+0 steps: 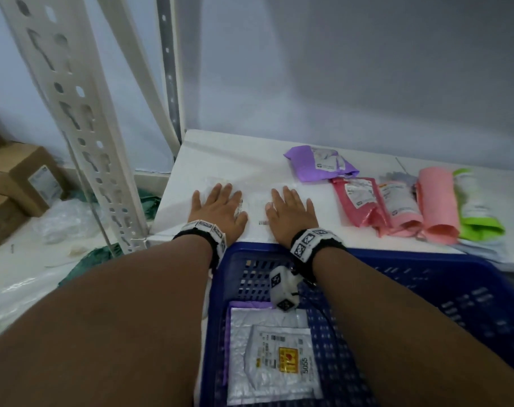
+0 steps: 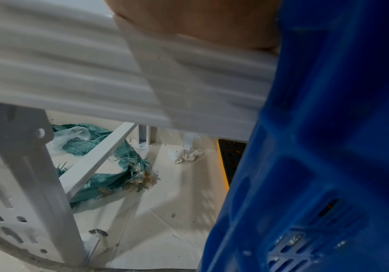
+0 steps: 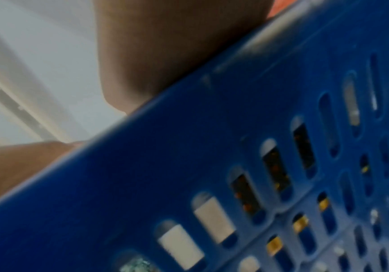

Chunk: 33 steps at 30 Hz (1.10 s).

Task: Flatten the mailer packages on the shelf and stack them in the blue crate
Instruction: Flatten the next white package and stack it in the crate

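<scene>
My left hand (image 1: 217, 208) & right hand (image 1: 291, 212) lay spread, palms flat on a white mailer (image 1: 251, 201) at the shelf (image 1: 220, 154) front; its edges were hard to make out vs the white. Wrist views hid my fingers, showed only blue crate (image 3: 235, 165) wall. Head view showed a silver mailer (image 1: 275, 356) in the crate.

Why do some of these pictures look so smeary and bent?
Head view: wide-angle lens bows the shelf post; light is dim and bluish, and the white mailer under both hands nearly vanishes against the shelf. Left wrist view: the shelf edge is streaked with motion blur, the floor sharper. Right wrist view: the blue crate is soft, out of focus.
</scene>
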### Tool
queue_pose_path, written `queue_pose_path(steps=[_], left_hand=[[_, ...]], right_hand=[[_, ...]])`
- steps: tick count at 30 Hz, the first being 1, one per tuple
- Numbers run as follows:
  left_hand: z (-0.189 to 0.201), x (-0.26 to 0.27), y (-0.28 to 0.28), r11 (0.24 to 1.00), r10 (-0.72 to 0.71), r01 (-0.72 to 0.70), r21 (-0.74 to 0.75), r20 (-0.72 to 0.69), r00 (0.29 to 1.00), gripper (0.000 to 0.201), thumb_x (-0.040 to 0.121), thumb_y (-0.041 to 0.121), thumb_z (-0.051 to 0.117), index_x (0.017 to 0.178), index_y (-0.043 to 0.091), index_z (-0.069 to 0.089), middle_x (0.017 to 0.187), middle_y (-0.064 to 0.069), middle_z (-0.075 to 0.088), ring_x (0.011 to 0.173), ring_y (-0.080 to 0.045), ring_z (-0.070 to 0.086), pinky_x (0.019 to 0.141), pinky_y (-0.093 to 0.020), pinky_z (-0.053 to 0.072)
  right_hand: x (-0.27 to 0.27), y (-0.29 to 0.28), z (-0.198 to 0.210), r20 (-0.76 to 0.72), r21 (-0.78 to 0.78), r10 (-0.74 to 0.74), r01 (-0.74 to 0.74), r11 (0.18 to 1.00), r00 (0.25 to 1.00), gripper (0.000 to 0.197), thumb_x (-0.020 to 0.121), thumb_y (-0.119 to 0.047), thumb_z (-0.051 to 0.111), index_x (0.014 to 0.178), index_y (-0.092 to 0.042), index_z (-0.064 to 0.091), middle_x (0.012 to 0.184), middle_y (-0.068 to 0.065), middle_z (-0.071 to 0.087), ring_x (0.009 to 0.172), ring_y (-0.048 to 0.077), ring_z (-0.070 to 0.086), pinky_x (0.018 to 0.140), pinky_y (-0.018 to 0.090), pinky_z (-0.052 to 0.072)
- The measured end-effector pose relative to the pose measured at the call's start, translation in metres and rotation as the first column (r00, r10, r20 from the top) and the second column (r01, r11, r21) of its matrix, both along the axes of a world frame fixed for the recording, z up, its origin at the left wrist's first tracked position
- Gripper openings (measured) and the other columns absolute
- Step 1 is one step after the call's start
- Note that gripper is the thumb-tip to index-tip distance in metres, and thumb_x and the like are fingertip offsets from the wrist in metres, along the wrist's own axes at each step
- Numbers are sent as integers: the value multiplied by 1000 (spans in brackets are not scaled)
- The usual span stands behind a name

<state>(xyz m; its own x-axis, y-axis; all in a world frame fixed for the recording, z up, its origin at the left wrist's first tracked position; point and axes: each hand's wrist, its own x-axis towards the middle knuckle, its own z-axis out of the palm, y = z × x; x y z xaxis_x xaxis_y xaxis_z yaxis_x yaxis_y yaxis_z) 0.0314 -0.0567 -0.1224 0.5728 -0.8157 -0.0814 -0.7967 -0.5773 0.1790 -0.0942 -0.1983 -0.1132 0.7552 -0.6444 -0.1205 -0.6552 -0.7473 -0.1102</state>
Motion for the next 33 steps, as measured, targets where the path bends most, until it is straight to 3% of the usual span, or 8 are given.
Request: queue_pose_path(steps=[4,7,11,13,19,24,29,33], left_hand=[[-1,2,1,1000,8,-8,-12,-5,1000,66,99,54,19,159,30,5,166,6,-6,152,-15,-8,120,-54,-5],[-1,3,2,1000,13,-13,-20,11,1000,66,98,54,18,158,30,6,166,6,-5,152,-14,-7,120,-54,-5],[0,1,2,998,31,-31,-54,-7,1000,61,100,51,12,158,32,9,166,7,-1,152,-13,-5,121,-54,-5],[0,0,1,998,36,-37,-50,-19,999,60,100,50,9,158,33,8,166,8,-1,152,-13,-5,121,-53,-6],[-2,2,1,999,24,-24,-41,14,1000,64,98,52,17,158,31,9,166,6,-1,152,-13,-6,121,-53,-5],[-1,2,2,999,28,-27,-32,20,999,66,98,54,18,158,30,7,166,6,-3,152,-14,-6,121,-52,-5],[1,1,2,999,31,-30,-24,22,999,66,98,54,18,158,30,6,166,5,-4,152,-14,-6,121,-53,-6],[2,-2,2,999,27,-27,-19,12,1000,65,99,53,18,158,29,6,166,5,-4,152,-14,-7,121,-53,-6]], right_hand=[[-2,-2,4,-66,-86,-51,45,995,997,65,101,-51,14,159,-23,4,166,8,-4,153,22,-5,122,47,-6],[12,6,11,3,-165,-56,56,985,998,66,102,-43,22,159,-15,6,166,10,-2,153,23,-3,123,46,-2],[41,31,8,113,-29,182,-180,983,977,58,103,-36,25,158,-16,17,166,5,7,153,19,4,124,43,4],[42,38,1,144,29,206,-212,977,968,55,104,-33,23,157,-17,22,166,4,12,153,18,8,124,42,5],[34,33,-3,137,-10,-73,75,997,988,62,102,-42,22,158,-16,16,166,10,4,153,24,1,124,44,0],[19,13,-4,61,-34,-4,6,999,998,64,102,-49,18,159,-20,10,166,9,3,153,23,0,124,42,1],[9,8,-4,97,-35,-81,85,996,992,64,103,-45,20,159,-16,12,166,9,4,153,23,1,124,42,3],[9,16,-4,187,-167,118,-87,982,975,65,103,-45,26,159,-17,9,167,6,-2,153,19,-3,124,40,0]])
